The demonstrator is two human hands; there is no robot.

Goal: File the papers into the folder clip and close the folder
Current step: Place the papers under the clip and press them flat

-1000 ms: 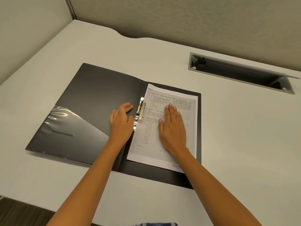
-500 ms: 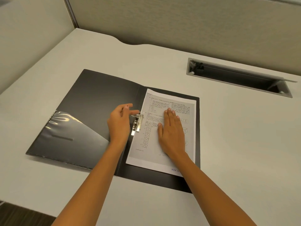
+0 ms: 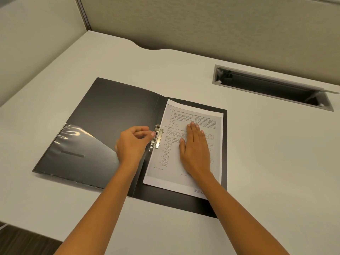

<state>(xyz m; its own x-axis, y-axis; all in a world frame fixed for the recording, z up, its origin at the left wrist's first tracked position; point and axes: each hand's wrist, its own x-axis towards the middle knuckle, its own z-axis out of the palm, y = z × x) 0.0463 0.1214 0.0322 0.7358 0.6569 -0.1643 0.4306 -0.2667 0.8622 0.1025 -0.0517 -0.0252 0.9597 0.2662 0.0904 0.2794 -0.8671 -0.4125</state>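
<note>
A black folder [image 3: 110, 107] lies open on the desk, its left cover carrying a clear plastic pocket [image 3: 81, 153]. White printed papers [image 3: 184, 115] rest on the right half. A metal clip [image 3: 156, 138] sits by the spine, its bar lying over the papers' left edge. My left hand [image 3: 131, 144] hovers just left of the clip, fingers curled, fingertips touching its lever. My right hand [image 3: 196, 146] lies flat on the papers, palm down, fingers together.
A grey cable tray slot [image 3: 272, 87] with its flap raised is sunk into the desk at the back right. Beige partition walls [image 3: 202, 24] border the back and left. The desk's front edge [image 3: 33, 230] runs at the lower left.
The clip bar came down from raised to lying on the papers' left edge. My left hand lifted off the left cover and curled toward the clip. The right hand stayed flat on the papers.
</note>
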